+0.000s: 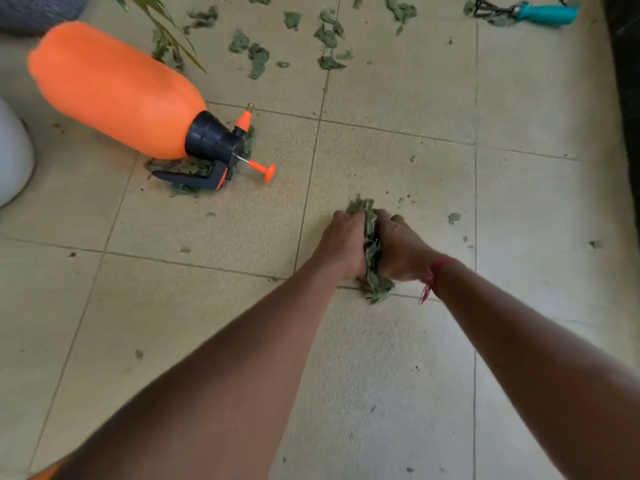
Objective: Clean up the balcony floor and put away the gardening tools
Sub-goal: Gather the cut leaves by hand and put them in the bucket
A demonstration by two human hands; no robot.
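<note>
A heap of dry green leaves (371, 249) lies on the beige tiled floor (398, 358), squeezed between both my hands. My left hand (343, 242) presses it from the left with fingers curled round it. My right hand (403, 251), a red thread at its wrist, grips it from the right. An orange pressure sprayer (114, 88) lies on its side at the upper left, its black handle on more leaves. A teal-handled hand rake (530, 12) lies at the top right. Several loose leaves (325, 36) are scattered across the top.
A white pot (12, 154) stands at the left edge, a grey object (38, 8) at the top left. Thin green plant blades (166, 26) hang over the sprayer. A dark wall or frame (623, 81) runs down the right edge. Small crumbs dot the tiles.
</note>
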